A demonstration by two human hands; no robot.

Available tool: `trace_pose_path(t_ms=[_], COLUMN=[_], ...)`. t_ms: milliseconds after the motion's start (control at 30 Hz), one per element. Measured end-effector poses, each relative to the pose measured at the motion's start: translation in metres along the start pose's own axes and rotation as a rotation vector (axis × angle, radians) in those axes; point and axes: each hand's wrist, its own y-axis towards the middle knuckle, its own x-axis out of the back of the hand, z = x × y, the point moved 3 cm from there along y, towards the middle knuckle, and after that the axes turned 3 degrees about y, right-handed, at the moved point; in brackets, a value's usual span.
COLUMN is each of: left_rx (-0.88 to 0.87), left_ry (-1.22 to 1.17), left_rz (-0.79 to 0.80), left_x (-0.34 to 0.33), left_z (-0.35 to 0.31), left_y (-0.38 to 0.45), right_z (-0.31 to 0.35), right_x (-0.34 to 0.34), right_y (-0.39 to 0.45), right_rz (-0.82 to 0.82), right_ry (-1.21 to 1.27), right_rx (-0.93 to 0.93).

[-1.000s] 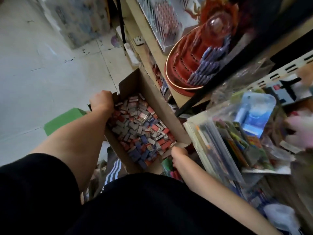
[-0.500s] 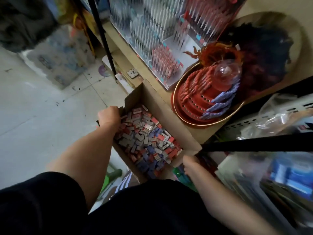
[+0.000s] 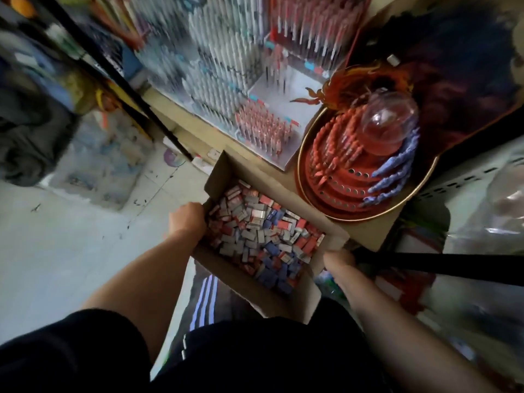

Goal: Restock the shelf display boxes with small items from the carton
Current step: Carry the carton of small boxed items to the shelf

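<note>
Pale tiled floor (image 3: 56, 251) — scuffed, dim — beside wooden shelving (image 3: 198, 129).

Premises: a small retail shop. Shelf (image 3: 198, 129) carries a display box (image 3: 226, 89) of upright pens, a round red stand (image 3: 365, 177) of trinkets, and bagged stock (image 3: 487, 211); a carton (image 3: 263, 296) holds loose small items (image 3: 263, 236).

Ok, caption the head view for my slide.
Both hands, left and right, grip a carton of small items.

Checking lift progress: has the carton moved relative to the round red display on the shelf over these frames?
Yes. The carton, gripped by the left hand and right hand, has come up toward the round red display; its far corner now sits beside it.
</note>
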Motion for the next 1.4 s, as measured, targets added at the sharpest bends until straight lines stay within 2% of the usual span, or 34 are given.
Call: trace_pose_path(t_ms=[133,233,333,467,667,800,1033,1200,1333,1400], left_rx=[-0.240,-0.400,-0.483,-0.530,-0.479,-0.441,-0.419,-0.431,-0.417,-0.453], left_ry=[0.227,0.289,0.301,0.304,0.320,0.314,0.205,0.262,0.181,0.151], left_rz=[0.110,0.183,0.229,0.189,0.181,0.172,0.190,0.201,0.170,0.141], left_x=[-0.033,-0.046,-0.050,-0.060,-0.134,-0.220,-0.378,-0.463,-0.492,-0.500], left_z=[0.011,0.022,0.034,0.033,0.016,0.001,-0.024,-0.048,-0.075,-0.091], left_y=[0.045,0.069,0.082,0.093,0.110,0.127,0.187,0.232,0.259,0.267], right_z=[0.009,0.007,0.007,0.005,-0.041,-0.082,-0.120,-0.141,-0.153,-0.156], right_x=[-0.025,-0.043,-0.051,-0.059,-0.109,-0.162,-0.244,-0.288,-0.299,-0.295], right_y=[0.004,0.000,-0.019,-0.036,0.011,0.090,0.242,0.328,0.369,0.384], right_rz=[-0.135,-0.219,-0.217,-0.271,-0.200,-0.190,-0.151,-0.214,-0.319,-0.365], right_ry=[-0.009,0.038,0.047,0.066,0.083,0.141,0.054,0.092,0.132,0.095], right_rx=[-0.086,-0.163,-0.221,-0.241,-0.287,-0.282,-0.237,-0.229,-0.279,-0.247])
